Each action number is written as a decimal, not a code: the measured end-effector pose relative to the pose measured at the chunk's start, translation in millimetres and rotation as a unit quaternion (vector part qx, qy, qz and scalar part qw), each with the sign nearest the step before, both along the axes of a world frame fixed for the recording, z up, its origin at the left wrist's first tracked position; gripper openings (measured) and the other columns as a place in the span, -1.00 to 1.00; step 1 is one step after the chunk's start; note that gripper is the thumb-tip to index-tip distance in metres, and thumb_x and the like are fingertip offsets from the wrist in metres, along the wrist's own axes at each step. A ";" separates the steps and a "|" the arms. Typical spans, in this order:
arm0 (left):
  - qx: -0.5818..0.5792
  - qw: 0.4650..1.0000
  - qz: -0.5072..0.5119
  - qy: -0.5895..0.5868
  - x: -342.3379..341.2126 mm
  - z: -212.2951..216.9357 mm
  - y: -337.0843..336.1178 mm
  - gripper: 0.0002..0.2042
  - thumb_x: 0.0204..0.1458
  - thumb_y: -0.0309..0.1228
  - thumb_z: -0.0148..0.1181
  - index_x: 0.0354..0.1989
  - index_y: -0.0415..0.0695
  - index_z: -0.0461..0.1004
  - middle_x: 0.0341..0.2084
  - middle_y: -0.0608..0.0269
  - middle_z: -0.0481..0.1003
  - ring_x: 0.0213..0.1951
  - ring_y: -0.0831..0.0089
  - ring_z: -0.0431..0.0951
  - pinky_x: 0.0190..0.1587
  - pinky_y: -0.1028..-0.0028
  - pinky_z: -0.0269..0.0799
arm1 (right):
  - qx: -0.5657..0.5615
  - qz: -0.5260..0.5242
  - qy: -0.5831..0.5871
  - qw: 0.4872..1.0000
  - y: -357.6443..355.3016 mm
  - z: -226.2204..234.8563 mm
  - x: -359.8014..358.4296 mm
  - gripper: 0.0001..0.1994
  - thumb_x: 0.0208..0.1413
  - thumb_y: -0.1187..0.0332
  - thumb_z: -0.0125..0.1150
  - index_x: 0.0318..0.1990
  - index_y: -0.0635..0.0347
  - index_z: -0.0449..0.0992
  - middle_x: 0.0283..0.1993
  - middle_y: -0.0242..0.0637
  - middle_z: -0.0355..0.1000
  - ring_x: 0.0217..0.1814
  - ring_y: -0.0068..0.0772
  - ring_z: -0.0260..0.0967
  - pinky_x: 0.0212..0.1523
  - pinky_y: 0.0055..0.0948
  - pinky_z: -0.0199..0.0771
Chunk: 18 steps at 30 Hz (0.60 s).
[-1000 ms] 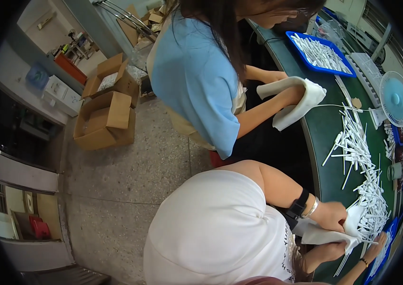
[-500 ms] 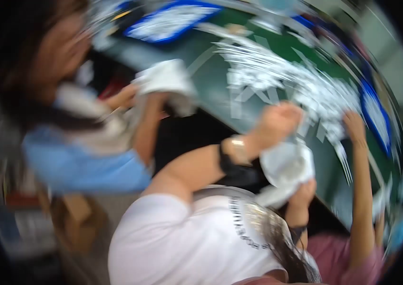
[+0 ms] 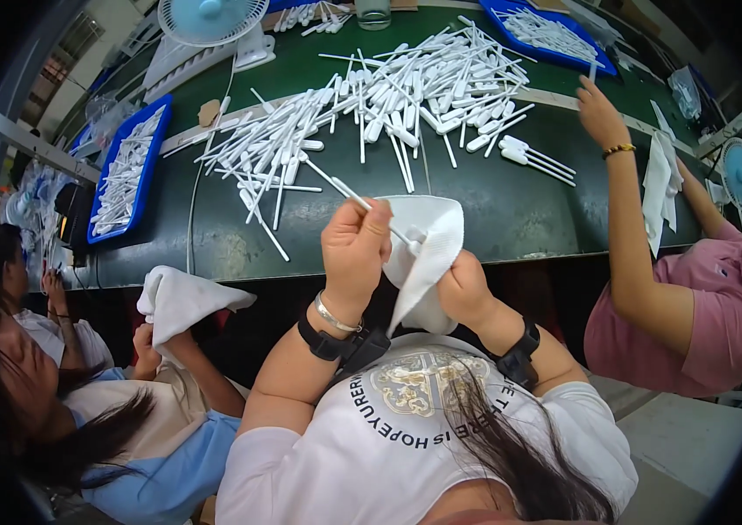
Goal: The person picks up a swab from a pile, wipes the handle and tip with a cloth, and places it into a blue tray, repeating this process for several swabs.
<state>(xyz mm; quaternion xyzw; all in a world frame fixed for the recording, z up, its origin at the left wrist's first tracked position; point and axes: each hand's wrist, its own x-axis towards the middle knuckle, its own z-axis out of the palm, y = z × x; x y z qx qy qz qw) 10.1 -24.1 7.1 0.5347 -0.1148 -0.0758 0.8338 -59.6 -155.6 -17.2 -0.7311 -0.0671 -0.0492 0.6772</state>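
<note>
At the far right end of the green table (image 3: 493,210), a crumpled clear plastic bag (image 3: 684,87), lying just past the blue tray (image 3: 563,54). Beyond the table's left end, blurred clear bags (image 3: 31,188), bluish-white, contents unreadable.

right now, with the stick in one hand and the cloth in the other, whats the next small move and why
Probably draw the thin white stick back through the white cloth. The left hand pinches its shaft, and its bulb end sits in the cloth's fold, which the right hand grips from below, so a short pull would wipe it.
</note>
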 end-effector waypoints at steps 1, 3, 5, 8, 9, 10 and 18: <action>-0.035 0.999 0.013 0.018 3.4 0.3 3.1 -0.85 0.02 -0.39 0.00 -0.51 -0.19 0.30 -0.82 0.47 0.21 -0.78 0.75 0.13 -0.75 0.71 0.01 | 0.037 -0.012 0.010 0.999 0.9 -2.3 -1.0 -0.76 0.05 0.52 -0.24 -0.16 0.30 0.33 -0.25 -0.33 0.36 -0.27 -0.58 0.30 -0.26 -0.59 0.31; -0.072 0.996 0.030 0.034 7.4 -1.8 5.7 -0.85 0.02 -0.38 0.00 -0.51 -0.19 0.30 -0.81 0.47 0.22 -0.78 0.75 0.13 -0.75 0.71 0.01 | 0.097 -0.015 0.038 0.995 1.2 -1.2 1.4 -0.77 0.05 0.52 -0.24 -0.17 0.30 0.33 -0.26 -0.34 0.36 -0.28 -0.59 0.30 -0.26 -0.61 0.31; -0.058 0.997 0.017 0.038 6.9 -7.3 4.2 -0.85 0.02 -0.38 0.00 -0.51 -0.17 0.30 -0.81 0.47 0.22 -0.78 0.76 0.12 -0.75 0.71 0.01 | 0.217 -0.030 0.097 0.971 3.6 2.3 2.0 -0.78 0.05 0.53 -0.23 -0.18 0.29 0.33 -0.27 -0.35 0.36 -0.28 -0.61 0.29 -0.27 -0.63 0.30; -0.046 0.998 -0.005 0.051 0.9 -11.2 0.2 -0.86 0.03 -0.38 0.00 -0.49 -0.17 0.31 -0.79 0.46 0.23 -0.77 0.75 0.14 -0.73 0.72 0.04 | 0.160 -0.033 0.072 0.984 10.6 -0.6 8.2 -0.78 0.05 0.53 -0.22 -0.17 0.29 0.32 -0.29 -0.36 0.35 -0.29 -0.62 0.28 -0.28 -0.63 0.30; -0.043 0.997 -0.022 0.064 -4.4 -12.2 -0.9 -0.87 0.03 -0.38 -0.01 -0.47 -0.18 0.32 -0.78 0.46 0.24 -0.75 0.75 0.17 -0.71 0.72 0.07 | 0.132 -0.038 0.059 0.989 12.6 -1.9 10.5 -0.79 0.05 0.53 -0.22 -0.17 0.29 0.32 -0.30 -0.36 0.35 -0.29 -0.62 0.28 -0.29 -0.64 0.30; -0.041 0.995 -0.036 0.078 -7.9 -13.8 -2.5 -0.87 0.03 -0.39 -0.01 -0.45 -0.19 0.32 -0.77 0.45 0.25 -0.74 0.74 0.19 -0.69 0.73 0.10 | 0.132 -0.035 0.056 0.989 12.6 -4.1 13.2 -0.79 0.05 0.53 -0.22 -0.17 0.29 0.32 -0.30 -0.36 0.35 -0.29 -0.62 0.28 -0.29 -0.64 0.30; 0.097 0.991 -0.061 -0.074 -24.8 -21.6 -7.6 -0.90 0.01 -0.46 -0.02 -0.34 -0.21 0.36 -0.64 0.40 0.32 -0.58 0.62 0.33 -0.48 0.66 0.26 | 0.093 -0.094 0.027 0.991 5.5 -7.0 23.7 -0.84 0.03 0.44 -0.10 -0.26 0.32 0.33 -0.36 -0.34 0.38 -0.35 -0.59 0.31 -0.32 -0.58 0.32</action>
